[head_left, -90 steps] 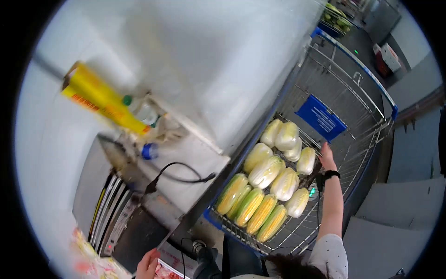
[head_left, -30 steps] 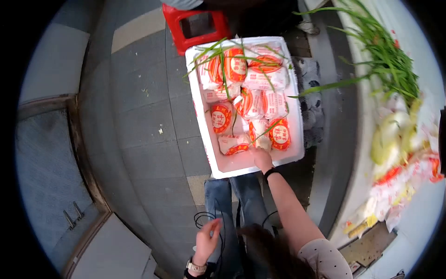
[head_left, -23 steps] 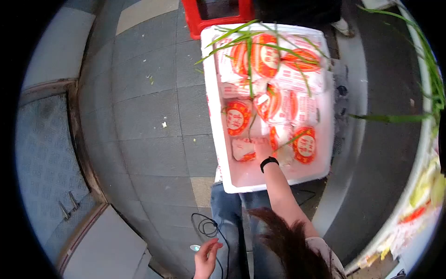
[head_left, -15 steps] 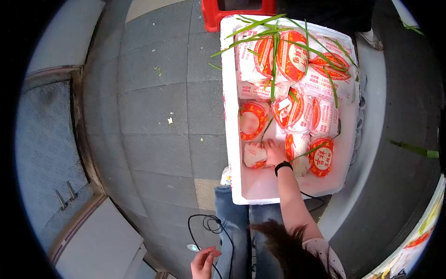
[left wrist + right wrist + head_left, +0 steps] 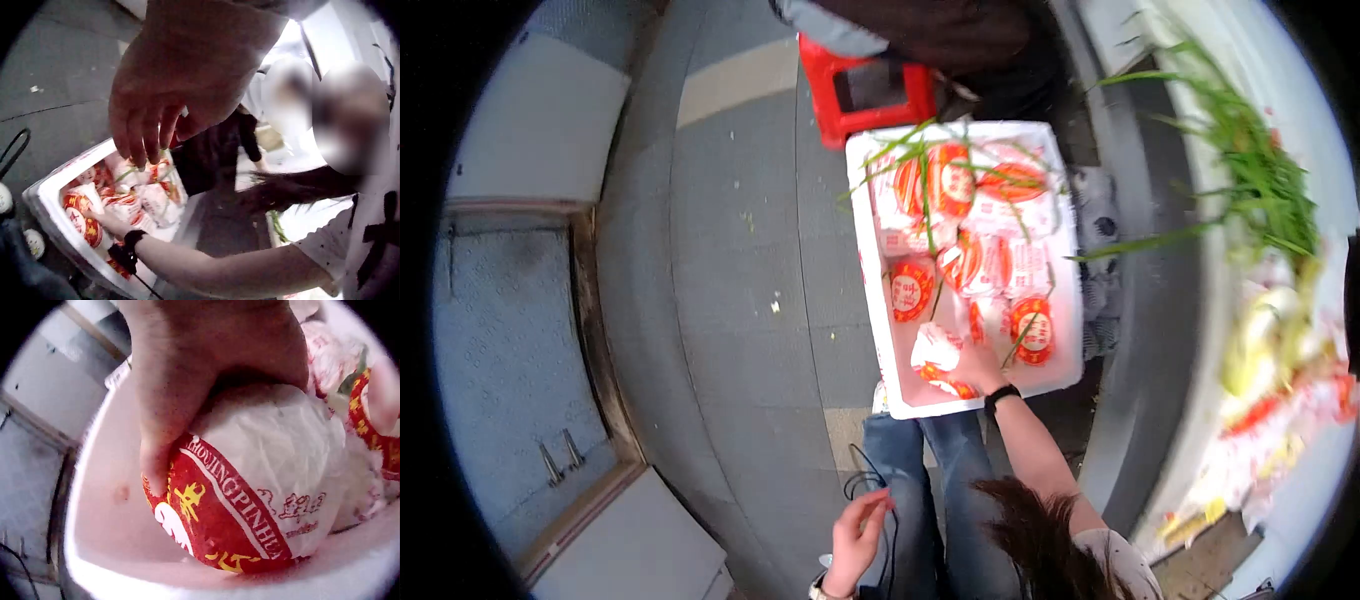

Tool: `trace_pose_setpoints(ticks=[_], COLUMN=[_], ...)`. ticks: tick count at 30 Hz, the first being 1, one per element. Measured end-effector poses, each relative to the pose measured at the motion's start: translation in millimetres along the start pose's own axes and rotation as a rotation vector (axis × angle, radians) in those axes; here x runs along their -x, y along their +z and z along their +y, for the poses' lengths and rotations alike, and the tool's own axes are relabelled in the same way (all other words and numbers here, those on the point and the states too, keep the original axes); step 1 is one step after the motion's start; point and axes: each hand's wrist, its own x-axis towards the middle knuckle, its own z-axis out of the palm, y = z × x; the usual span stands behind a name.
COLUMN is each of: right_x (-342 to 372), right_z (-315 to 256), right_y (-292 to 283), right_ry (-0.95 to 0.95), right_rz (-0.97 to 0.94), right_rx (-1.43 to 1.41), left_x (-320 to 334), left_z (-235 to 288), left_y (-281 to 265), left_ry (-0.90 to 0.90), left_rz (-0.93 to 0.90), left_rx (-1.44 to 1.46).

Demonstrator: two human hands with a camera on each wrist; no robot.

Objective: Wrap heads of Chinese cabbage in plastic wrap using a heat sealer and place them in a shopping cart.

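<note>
In the head view a white foam box (image 5: 868, 290) holds several red-and-white wrapped packages, green leaves lying across them. My right hand (image 5: 978, 368) grips one wrapped package (image 5: 937, 350) at the box's near left corner. The right wrist view has this package (image 5: 269, 475) large and round, the thumb of my right hand (image 5: 212, 356) pressed on its red band; the other fingers are hidden behind it. My left hand (image 5: 857, 535) hangs over the legs, holding nothing, its fingers loosely curled. In the left wrist view, my left hand (image 5: 181, 75) appears above the box (image 5: 62, 219).
A red stool (image 5: 825, 95) touches the box's far side, beside a person in dark clothes (image 5: 970, 35). Long green leaves (image 5: 1260, 180) and wrapped produce lie on the white counter at right. A black cable (image 5: 887, 560) hangs near my left hand. Grey floor tiles (image 5: 740, 270) stretch left.
The view has swung from a cart of cabbages and corn to the foam box. My right hand has moved from one package to another, which it now grips and has tilted up.
</note>
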Motion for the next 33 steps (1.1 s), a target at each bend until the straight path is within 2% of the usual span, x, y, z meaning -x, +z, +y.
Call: trace_pose_setpoints(ticks=[1, 2, 3, 4, 6, 8, 10, 12, 14, 16, 17, 18, 19, 22, 23, 24, 27, 30, 33], right_x=[22, 48, 82, 117, 186, 259, 317, 374, 419, 453, 473, 487, 498, 545, 551, 559, 572, 586, 605], right_z=[-6, -12, -18, -34, -61, -92, -106, -135, -167, -187, -199, -207, -210, -220, -221, -222, -236, -239, -226], right_y=[-27, -53, -71, -104, -151, -197, -202, -220, -238, -237, -237, -240, -241, -259, -258, -256, -252, -252, -260], right_ry=[0.037, 0.124, 0.059, 0.12, 0.017, 0.073, 0.065, -0.129, -0.309, -0.365, -0.38, -0.386, -0.383, -0.186, -0.174, -0.127, 0.01, 0.045, 0.058], right_rz=[0.013, -0.075, 0.072, 0.049, 0.2, 0.234, 0.303, 0.368, 0.45, 0.639, 0.739, 0.837, 0.972, 1.05, 1.14, 1.155, 1.229, 1.32, 1.63], right_rx=[-0.109, -0.22, -0.326, -0.371, -0.646, -0.84, -1.031, -1.426, -1.714, -1.684, -1.646, -1.605, -1.344, -1.01, -0.917, -0.929, -0.956, -1.008, -0.524], left_x=[7, 13, 20, 27, 44, 51, 69, 94, 107, 134, 133, 141, 150, 168, 176, 184, 205, 215, 226], left_z=[15, 30, 48, 71, 126, 157, 192, 222, 233, 239, 223, 225, 228, 231, 235, 235, 241, 242, 243], left_y=[-1, -4, -8, -11, -18, -28, -30, -25, -15, -1, -3, -2, 0, 8, 9, 11, 17, 30, 39], left_ry=[0.014, 0.113, 0.209, 0.304, 0.442, 0.619, 0.607, 0.602, 0.585, 0.547, 0.378, 0.375, 0.369, 0.319, 0.314, 0.307, 0.274, 0.263, 0.232], left_rz=[-0.036, -0.061, -0.085, -0.111, -0.159, -0.178, -0.369, -0.597, -0.894, -1.132, -1.198, -1.229, -1.258, -1.327, -1.374, -1.416, -1.457, -1.478, -1.461], left_rx=[-0.008, -0.059, -0.109, -0.161, -0.256, -0.429, -0.328, -0.353, -0.176, 0.05, 0.01, 0.019, 0.028, 0.048, 0.081, 0.117, 0.167, 0.17, 0.155])
